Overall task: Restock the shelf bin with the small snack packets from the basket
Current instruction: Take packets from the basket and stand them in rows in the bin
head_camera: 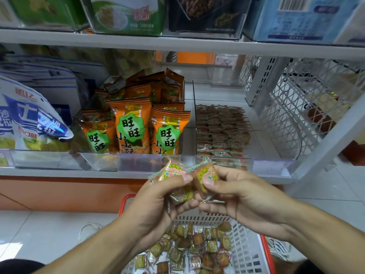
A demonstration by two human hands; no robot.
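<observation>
Snack packets: we see small square packets (173, 173) in clear crinkly film with green-and-red zigzag edges, held in both hands just in front of the shelf edge, above the basket.
Left hand: our left hand (158, 196) curls round a small bunch of packets, thumb pressed on top, fingers wrapped beneath.
Right hand: our right hand (235, 192) pinches one packet (206, 175) between thumb and fingers; its round green label faces up. It touches the bunch in the left hand.
Shelf bin: the clear hard-plastic bin (276, 163) on the right of the shelf holds flat, neat rows of the same packets (221, 131) along its left side; the right part of its floor shows bare.
Basket: we look down into a white plastic lattice basket (245, 246) with a red rim, on the floor below the hands; more packets (197, 248) lie loose and jumbled in it.
Neighbouring bin: glossy orange pillow bags (130, 125) with green scalloped labels stand upright in the clear bin just left of ours.
Far left: a large white-and-blue bag (29, 119) leans in another clear bin.
Shelf: the white metal shelf (59, 172) carries all the bins; a white wire-mesh rack (296, 107) stands to the right.
Floor: pale glossy tiles (39, 230).
</observation>
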